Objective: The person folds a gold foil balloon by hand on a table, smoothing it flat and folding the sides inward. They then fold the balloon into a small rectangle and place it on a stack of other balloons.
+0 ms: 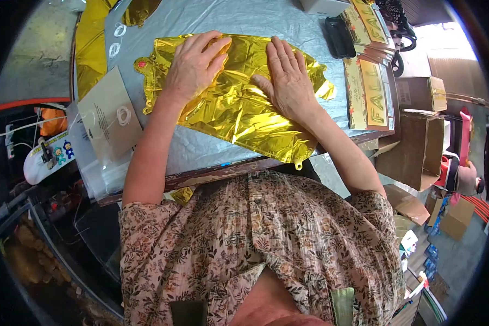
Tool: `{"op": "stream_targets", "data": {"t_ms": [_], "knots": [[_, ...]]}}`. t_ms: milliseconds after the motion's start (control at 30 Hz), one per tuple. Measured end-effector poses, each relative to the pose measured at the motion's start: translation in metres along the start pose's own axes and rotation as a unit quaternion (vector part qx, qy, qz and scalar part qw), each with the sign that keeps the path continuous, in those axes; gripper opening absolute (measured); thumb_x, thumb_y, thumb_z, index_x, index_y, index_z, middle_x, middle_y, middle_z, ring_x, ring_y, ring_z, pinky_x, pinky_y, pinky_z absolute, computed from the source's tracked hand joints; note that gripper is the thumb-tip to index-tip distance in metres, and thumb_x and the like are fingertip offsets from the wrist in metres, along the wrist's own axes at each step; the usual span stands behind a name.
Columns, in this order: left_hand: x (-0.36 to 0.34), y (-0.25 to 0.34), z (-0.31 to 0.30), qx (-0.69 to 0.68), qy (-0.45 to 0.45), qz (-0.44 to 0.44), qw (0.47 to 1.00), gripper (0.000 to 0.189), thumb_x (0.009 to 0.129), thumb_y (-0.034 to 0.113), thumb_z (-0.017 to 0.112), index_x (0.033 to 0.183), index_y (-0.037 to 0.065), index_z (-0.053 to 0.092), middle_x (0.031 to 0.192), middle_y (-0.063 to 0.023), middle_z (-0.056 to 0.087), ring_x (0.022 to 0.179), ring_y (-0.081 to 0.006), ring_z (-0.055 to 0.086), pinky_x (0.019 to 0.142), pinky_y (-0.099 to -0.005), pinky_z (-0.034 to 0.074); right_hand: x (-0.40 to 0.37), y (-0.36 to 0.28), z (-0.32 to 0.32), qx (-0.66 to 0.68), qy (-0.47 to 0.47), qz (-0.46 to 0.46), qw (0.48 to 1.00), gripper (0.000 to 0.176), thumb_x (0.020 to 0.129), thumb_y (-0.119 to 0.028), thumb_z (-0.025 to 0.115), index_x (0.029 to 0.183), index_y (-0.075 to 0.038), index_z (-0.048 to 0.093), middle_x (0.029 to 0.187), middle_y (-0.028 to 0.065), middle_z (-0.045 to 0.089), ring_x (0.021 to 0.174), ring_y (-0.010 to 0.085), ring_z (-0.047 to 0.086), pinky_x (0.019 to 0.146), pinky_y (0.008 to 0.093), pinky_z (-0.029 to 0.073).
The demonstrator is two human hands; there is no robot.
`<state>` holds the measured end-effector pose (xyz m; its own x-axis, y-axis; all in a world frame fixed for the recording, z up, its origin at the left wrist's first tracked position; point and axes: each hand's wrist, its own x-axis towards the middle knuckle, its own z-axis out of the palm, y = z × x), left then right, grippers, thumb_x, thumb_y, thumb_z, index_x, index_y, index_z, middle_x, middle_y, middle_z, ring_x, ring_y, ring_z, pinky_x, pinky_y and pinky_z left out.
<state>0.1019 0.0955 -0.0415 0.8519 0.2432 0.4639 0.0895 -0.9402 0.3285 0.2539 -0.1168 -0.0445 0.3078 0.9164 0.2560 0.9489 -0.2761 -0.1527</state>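
Crinkled gold foil (239,103) lies flat across the covered table, one corner hanging near the front edge. My left hand (194,65) rests on its upper left part, fingers bent and slightly apart over the foil. On the upper right part, my right hand (289,81) lies palm down with its fingers stretched out and the thumb apart. A small tab with a red spot (141,64) shows at the foil's left end.
At left are a brown card with a coiled white string (100,117) and clear plastic bags (99,176). Packs marked FALL (370,95) and a black tray (339,37) lie at right. Cardboard boxes (413,144) stand beyond the table, near another person (466,178).
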Motion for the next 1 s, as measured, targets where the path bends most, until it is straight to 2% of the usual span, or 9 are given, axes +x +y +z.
{"op": "stream_targets", "data": {"t_ms": [200, 300, 333, 400, 500, 633, 800, 900, 1000], "knots": [[-0.002, -0.002, 0.004, -0.005, 0.013, 0.0, 1.0, 0.034, 0.097, 0.024, 0.069, 0.13, 0.014, 0.069, 0.131, -0.0035, 0.064, 0.122, -0.0275, 0.06, 0.104, -0.044, 0.047, -0.008, 0.005, -0.005, -0.011, -0.019, 0.02, 1.0, 0.082, 0.106, -0.051, 0.053, 0.161, 0.005, 0.028, 0.166, 0.0255, 0.032, 0.156, 0.0404, 0.029, 0.127, 0.0527, 0.023], [-0.003, -0.002, 0.003, 0.014, 0.009, 0.001, 1.0, 0.038, 0.1, 0.025, 0.068, 0.136, 0.015, 0.067, 0.134, -0.0053, 0.063, 0.123, -0.0278, 0.061, 0.103, -0.0437, 0.048, 0.001, 0.001, -0.01, 0.029, -0.001, -0.019, 0.999, 0.079, 0.105, -0.049, 0.056, 0.157, 0.007, 0.034, 0.164, 0.0257, 0.035, 0.154, 0.0389, 0.032, 0.126, 0.0524, 0.027], [-0.003, -0.002, 0.004, 0.01, 0.011, 0.002, 1.0, 0.039, 0.099, 0.026, 0.068, 0.137, 0.015, 0.067, 0.136, -0.0053, 0.063, 0.124, -0.0279, 0.061, 0.104, -0.0437, 0.048, 0.004, -0.002, -0.011, 0.048, -0.027, -0.036, 0.998, 0.076, 0.106, -0.042, 0.056, 0.162, 0.002, 0.028, 0.168, 0.0231, 0.03, 0.157, 0.0392, 0.028, 0.127, 0.0526, 0.025], [-0.003, 0.0, 0.003, -0.016, 0.004, -0.004, 1.0, 0.041, 0.1, 0.028, 0.068, 0.138, 0.013, 0.067, 0.14, -0.0067, 0.065, 0.129, -0.0294, 0.06, 0.109, -0.0431, 0.048, 0.008, -0.003, -0.007, 0.064, -0.024, -0.046, 0.997, 0.075, 0.106, -0.04, 0.056, 0.162, 0.002, 0.028, 0.169, 0.0233, 0.028, 0.157, 0.0393, 0.027, 0.127, 0.0525, 0.024], [-0.006, -0.003, 0.005, -0.081, 0.031, -0.015, 0.996, 0.04, 0.101, 0.032, 0.067, 0.129, 0.003, 0.071, 0.137, -0.0124, 0.068, 0.132, -0.0322, 0.06, 0.112, -0.0432, 0.047, 0.017, -0.003, -0.002, 0.09, -0.018, -0.055, 0.994, 0.074, 0.106, -0.038, 0.057, 0.162, 0.001, 0.029, 0.17, 0.0238, 0.026, 0.158, 0.0394, 0.025, 0.127, 0.0524, 0.024], [-0.009, -0.009, 0.002, -0.067, 0.029, -0.014, 0.997, 0.038, 0.102, 0.031, 0.066, 0.127, 0.002, 0.072, 0.134, -0.0147, 0.069, 0.131, -0.0324, 0.061, 0.113, -0.044, 0.048, 0.024, 0.0, -0.001, 0.103, -0.017, -0.076, 0.992, 0.073, 0.107, -0.04, 0.056, 0.162, 0.001, 0.029, 0.17, 0.0243, 0.025, 0.158, 0.0397, 0.024, 0.127, 0.0523, 0.023], [-0.011, -0.01, -0.011, -0.058, 0.016, -0.003, 0.998, 0.033, 0.101, 0.024, 0.068, 0.124, 0.001, 0.073, 0.133, -0.015, 0.071, 0.129, -0.031, 0.064, 0.111, -0.0422, 0.051, 0.025, 0.0, 0.003, 0.03, -0.034, -0.051, 0.998, 0.076, 0.107, -0.043, 0.056, 0.162, 0.0, 0.029, 0.17, 0.0222, 0.027, 0.158, 0.0396, 0.025, 0.127, 0.0536, 0.022], [-0.013, -0.013, -0.017, -0.087, 0.006, -0.005, 0.996, 0.034, 0.099, 0.026, 0.07, 0.12, 0.001, 0.074, 0.128, -0.0159, 0.072, 0.126, -0.0341, 0.064, 0.11, -0.0441, 0.051, 0.026, 0.001, 0.004, 0.04, -0.026, -0.054, 0.997, 0.076, 0.106, -0.043, 0.057, 0.163, 0.0, 0.029, 0.169, 0.0213, 0.028, 0.158, 0.0394, 0.025, 0.127, 0.0542, 0.022], [-0.02, -0.019, -0.013, -0.024, 0.052, -0.014, 0.998, 0.033, 0.098, 0.025, 0.071, 0.119, 0.0, 0.074, 0.126, -0.0155, 0.073, 0.125, -0.0341, 0.065, 0.108, -0.0441, 0.052, 0.025, 0.002, 0.004, 0.044, -0.027, -0.055, 0.997, 0.077, 0.106, -0.042, 0.058, 0.163, 0.0, 0.029, 0.169, 0.0209, 0.029, 0.157, 0.0394, 0.026, 0.127, 0.0539, 0.022]]}}
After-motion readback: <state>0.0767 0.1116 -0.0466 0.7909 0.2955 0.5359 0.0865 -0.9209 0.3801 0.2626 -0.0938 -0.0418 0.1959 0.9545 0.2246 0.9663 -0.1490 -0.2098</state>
